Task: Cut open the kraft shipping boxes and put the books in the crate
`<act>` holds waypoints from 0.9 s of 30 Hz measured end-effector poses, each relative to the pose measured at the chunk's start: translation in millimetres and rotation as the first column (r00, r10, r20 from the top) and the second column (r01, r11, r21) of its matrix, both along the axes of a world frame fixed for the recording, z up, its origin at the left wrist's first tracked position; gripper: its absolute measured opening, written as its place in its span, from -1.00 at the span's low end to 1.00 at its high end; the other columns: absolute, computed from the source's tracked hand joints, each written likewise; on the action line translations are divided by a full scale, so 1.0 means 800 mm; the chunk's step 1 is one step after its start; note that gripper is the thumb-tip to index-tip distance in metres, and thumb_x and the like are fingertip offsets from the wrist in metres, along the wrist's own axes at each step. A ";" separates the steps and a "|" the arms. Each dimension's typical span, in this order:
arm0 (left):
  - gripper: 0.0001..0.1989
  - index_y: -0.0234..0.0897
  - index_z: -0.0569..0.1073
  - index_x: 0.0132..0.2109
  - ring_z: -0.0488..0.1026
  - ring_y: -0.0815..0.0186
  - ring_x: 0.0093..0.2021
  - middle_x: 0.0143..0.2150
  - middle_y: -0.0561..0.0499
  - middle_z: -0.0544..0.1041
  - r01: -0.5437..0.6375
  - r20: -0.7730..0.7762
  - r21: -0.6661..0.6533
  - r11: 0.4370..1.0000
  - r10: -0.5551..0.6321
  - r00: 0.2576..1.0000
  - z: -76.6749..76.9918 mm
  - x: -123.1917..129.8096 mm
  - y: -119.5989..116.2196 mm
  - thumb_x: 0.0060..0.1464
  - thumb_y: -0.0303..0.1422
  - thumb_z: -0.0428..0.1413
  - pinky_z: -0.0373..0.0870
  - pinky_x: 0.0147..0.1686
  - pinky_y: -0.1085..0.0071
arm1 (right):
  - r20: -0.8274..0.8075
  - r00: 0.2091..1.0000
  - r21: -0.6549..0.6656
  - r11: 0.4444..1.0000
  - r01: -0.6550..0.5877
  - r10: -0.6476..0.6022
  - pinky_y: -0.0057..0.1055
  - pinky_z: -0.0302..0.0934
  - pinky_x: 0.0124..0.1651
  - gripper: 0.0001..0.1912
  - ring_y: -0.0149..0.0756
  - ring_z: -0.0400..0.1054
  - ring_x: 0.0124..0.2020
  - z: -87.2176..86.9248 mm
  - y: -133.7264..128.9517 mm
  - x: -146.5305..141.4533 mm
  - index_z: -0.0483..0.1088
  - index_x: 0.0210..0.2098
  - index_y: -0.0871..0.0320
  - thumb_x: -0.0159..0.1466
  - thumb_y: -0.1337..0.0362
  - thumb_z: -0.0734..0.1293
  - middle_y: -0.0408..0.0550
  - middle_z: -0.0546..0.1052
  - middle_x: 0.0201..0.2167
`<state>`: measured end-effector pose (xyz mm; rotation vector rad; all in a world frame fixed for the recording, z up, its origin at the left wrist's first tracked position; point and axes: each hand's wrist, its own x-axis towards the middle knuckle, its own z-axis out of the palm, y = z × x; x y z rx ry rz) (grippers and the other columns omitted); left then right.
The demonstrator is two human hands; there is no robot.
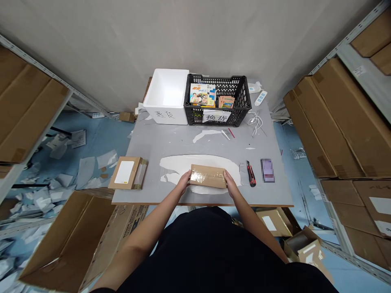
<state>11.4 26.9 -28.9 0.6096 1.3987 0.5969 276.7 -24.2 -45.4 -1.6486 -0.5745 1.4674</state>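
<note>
A small brown cardboard box (208, 176), with shiny clear tape over its left part, is between my hands above a white worn patch (174, 162) of the grey tabletop. My left hand (184, 182) grips its left end, and my right hand (230, 183) grips its right end. To the right lies a red and black utility knife (251, 173), with a phone (268, 170) beyond it. Another taped cardboard box (127, 173) with a white label rests near the table's left edge.
At the back stand a white foam box (166, 97) and a black plastic crate (217, 101) holding booklets. A white cable (255, 121) and a power strip (260, 98) lie right of the crate. A large open carton (70, 240) stands at the lower left. Shelves with cartons (342, 122) flank the table.
</note>
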 end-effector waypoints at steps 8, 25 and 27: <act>-0.46 -0.16 0.40 -0.02 0.39 0.18 0.11 0.17 -0.14 0.41 -0.058 0.083 0.228 0.972 0.040 0.996 0.008 0.005 0.033 0.08 0.14 0.00 0.34 -0.02 0.30 | 0.078 0.996 0.201 0.979 0.021 -0.038 -0.31 0.29 -0.07 -0.43 -0.15 0.35 0.02 0.015 0.036 0.008 0.41 -0.06 0.03 0.19 -0.24 0.18 -0.06 0.48 0.03; -0.41 -0.18 0.42 -0.04 0.44 0.17 0.04 0.10 -0.14 0.46 -0.109 0.136 0.199 0.974 0.083 0.987 -0.002 0.011 0.039 0.05 0.20 -0.03 0.36 -0.08 0.28 | 0.009 0.995 0.178 0.979 0.098 -0.101 -0.26 0.34 -0.06 -0.46 -0.15 0.37 0.07 0.003 0.049 0.016 0.37 -0.07 0.00 0.21 -0.24 0.15 -0.02 0.49 0.03; -0.42 -0.17 0.41 -0.02 0.42 0.17 0.06 0.11 -0.14 0.44 -0.124 0.108 0.205 0.971 0.104 0.989 -0.004 0.005 0.033 0.04 0.17 0.02 0.35 -0.08 0.30 | -0.004 0.991 0.174 0.976 0.131 -0.132 -0.28 0.35 -0.09 -0.47 -0.16 0.39 0.04 0.002 0.039 0.017 0.36 -0.05 -0.01 0.20 -0.22 0.19 -0.02 0.50 0.00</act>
